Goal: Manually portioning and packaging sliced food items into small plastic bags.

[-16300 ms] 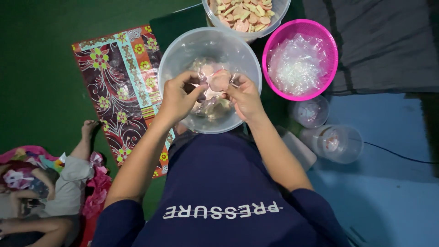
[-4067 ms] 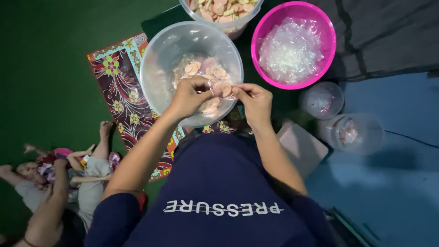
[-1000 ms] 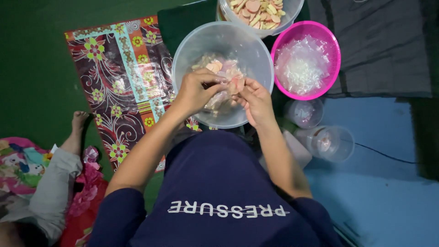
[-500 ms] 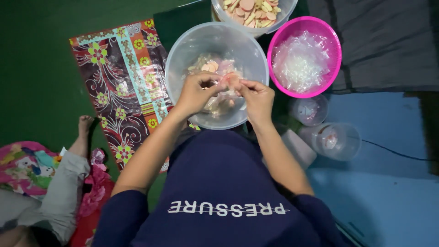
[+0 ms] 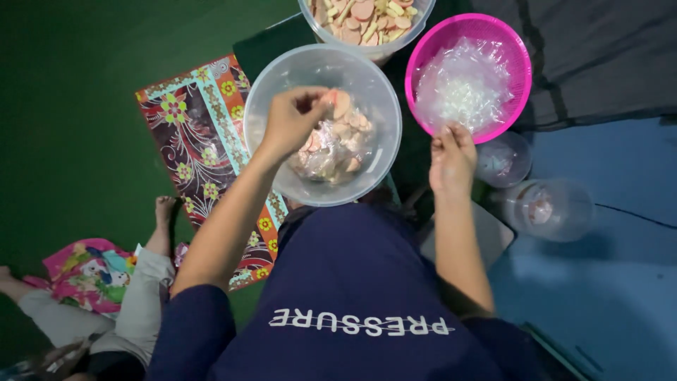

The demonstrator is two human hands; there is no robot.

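My left hand (image 5: pixel 293 120) hovers over a large clear bowl (image 5: pixel 262 88) with its fingers pinched on a small clear packet of pink round crackers (image 5: pixel 340 106). More filled packets (image 5: pixel 338 148) lie heaped in the bowl below it. My right hand (image 5: pixel 451 155) is apart from the bowl at the near rim of a pink basket (image 5: pixel 422 60). Its fingers reach toward the clear plastic bags (image 5: pixel 465 88) piled inside and hold nothing that I can see.
A clear tub of loose pink and pale crackers (image 5: pixel 363 14) stands behind the bowl. Two clear lidded jars (image 5: pixel 502 161) (image 5: pixel 546 208) sit right of my right hand. A flowered mat (image 5: pixel 197 134) lies to the left, and another person (image 5: pixel 141 310) lies at the lower left.
My hands were together over the bowl working on one packet. Now they have parted: the right hand has moved right to the pink basket, while the left stays over the bowl with the packet.
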